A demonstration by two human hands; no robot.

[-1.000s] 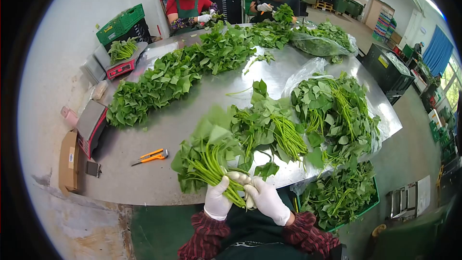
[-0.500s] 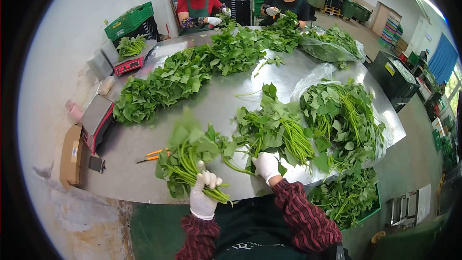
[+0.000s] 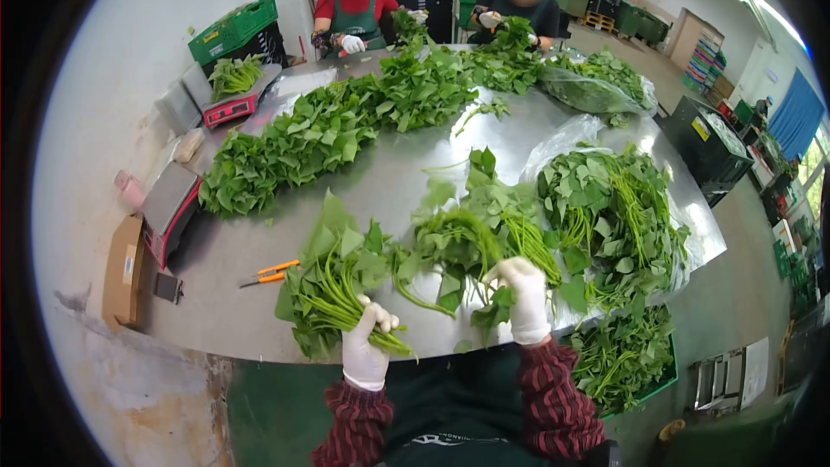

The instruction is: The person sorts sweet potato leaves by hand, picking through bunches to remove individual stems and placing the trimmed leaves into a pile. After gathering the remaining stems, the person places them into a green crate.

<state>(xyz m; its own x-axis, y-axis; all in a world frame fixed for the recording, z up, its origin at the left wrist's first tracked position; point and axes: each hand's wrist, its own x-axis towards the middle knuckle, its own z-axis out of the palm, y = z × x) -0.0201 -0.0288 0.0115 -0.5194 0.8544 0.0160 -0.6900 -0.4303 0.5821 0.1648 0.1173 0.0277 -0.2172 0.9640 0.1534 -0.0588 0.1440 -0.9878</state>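
Note:
My left hand [image 3: 367,342], in a white glove, is closed round the stems of a bunch of leafy greens [image 3: 333,281]; the leaves spread up and away from me. My right hand [image 3: 520,294], also gloved, has its fingers pinched on some leafy stems [image 3: 471,233] at the near side of a loose pile [image 3: 532,238]. Those stems are partly blurred, and the fingertips are partly hidden. Left of the held bunch, orange-handled scissors [image 3: 275,272] lie on the metal table [image 3: 233,311].
A larger heap of greens [image 3: 614,207] lies on plastic at the right, above a green crate [image 3: 666,380] of greens. A long row of greens [image 3: 303,143] crosses the table. Scales [image 3: 173,207] stand at left. Two people [image 3: 354,9] handle greens across the table.
My right hand has moved right and slightly up, and stems by it have shifted. My left hand keeps its bunch almost in place. The person in red has moved their hands apart.

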